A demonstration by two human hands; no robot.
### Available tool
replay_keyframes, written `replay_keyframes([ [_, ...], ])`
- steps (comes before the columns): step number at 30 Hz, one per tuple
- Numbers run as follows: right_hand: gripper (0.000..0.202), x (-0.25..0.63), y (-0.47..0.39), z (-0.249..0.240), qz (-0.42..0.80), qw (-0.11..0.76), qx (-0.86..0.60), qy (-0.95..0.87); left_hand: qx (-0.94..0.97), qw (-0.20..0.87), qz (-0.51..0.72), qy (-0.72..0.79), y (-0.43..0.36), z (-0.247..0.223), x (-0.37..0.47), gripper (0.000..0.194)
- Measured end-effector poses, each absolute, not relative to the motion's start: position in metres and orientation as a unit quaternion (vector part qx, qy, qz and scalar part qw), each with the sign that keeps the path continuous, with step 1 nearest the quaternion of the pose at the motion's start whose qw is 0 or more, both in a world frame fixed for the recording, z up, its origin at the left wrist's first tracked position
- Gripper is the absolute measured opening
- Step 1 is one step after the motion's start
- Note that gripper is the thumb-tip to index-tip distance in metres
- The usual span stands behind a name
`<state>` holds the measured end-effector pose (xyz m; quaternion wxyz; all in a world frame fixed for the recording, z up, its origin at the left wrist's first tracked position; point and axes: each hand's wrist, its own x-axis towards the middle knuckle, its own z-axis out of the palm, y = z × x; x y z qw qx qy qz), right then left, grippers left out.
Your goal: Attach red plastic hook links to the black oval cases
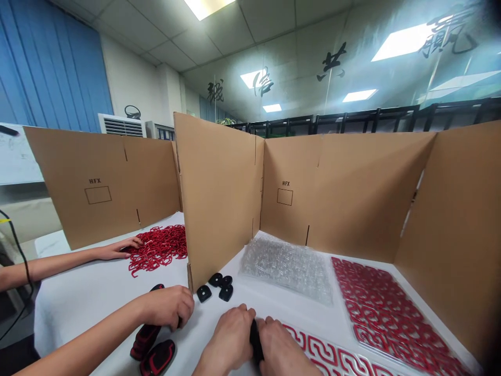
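Near the bottom centre, my left hand (231, 337) and my right hand (284, 347) are close together, fingers curled round a dark black piece (256, 340) held between them. Just beyond them on the white table lie several small black square parts (226, 292). Beside my right hand is a clear sheet with red looping pieces (321, 349), partly covered by that hand. What detail the black piece has is hidden by my fingers.
Cardboard partitions (219, 193) stand around the table. Bubble wrap (285, 265) and a tray of red pieces (391, 308) lie ahead and right. At left, another person's hands (168, 307) are near black-red objects (158, 357) and a red pile (162, 248).
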<state>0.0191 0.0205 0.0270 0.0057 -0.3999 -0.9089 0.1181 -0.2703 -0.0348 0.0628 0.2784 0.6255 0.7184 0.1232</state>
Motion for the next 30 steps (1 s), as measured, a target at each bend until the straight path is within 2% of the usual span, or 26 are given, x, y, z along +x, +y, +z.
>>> replay_keyframes([
  [4,0.071,0.019,0.025,0.029,0.106,-0.011,-0.422,-0.9,0.644,0.237,0.131,0.716,-0.034,0.072,-0.269,0.005],
  [7,0.077,0.022,0.026,0.035,0.111,-0.023,-0.426,-0.897,0.657,0.205,0.143,0.711,-0.031,0.07,-0.246,0.017],
  [10,0.069,0.023,0.025,0.04,0.125,-0.028,-0.427,-0.895,0.677,0.178,0.149,0.698,-0.022,0.057,-0.196,0.033],
  [13,0.059,0.021,0.023,0.042,0.123,-0.022,-0.426,-0.896,0.702,0.164,0.14,0.679,-0.013,0.04,-0.14,0.032],
  [17,0.058,0.016,0.02,0.04,0.122,-0.017,-0.434,-0.892,0.73,0.144,0.121,0.657,-0.006,0.029,-0.106,0.027],
  [19,0.061,0.014,0.02,0.039,0.125,-0.014,-0.439,-0.89,0.735,0.135,0.121,0.653,-0.005,0.028,-0.107,0.032],
  [27,0.08,0.019,0.029,0.032,0.169,0.009,-0.428,-0.888,0.722,0.147,0.167,0.655,-0.006,0.013,-0.112,0.072],
  [30,0.085,0.024,0.039,0.017,0.181,0.02,-0.43,-0.884,0.706,0.18,0.214,0.651,-0.001,0.002,-0.119,0.074],
])
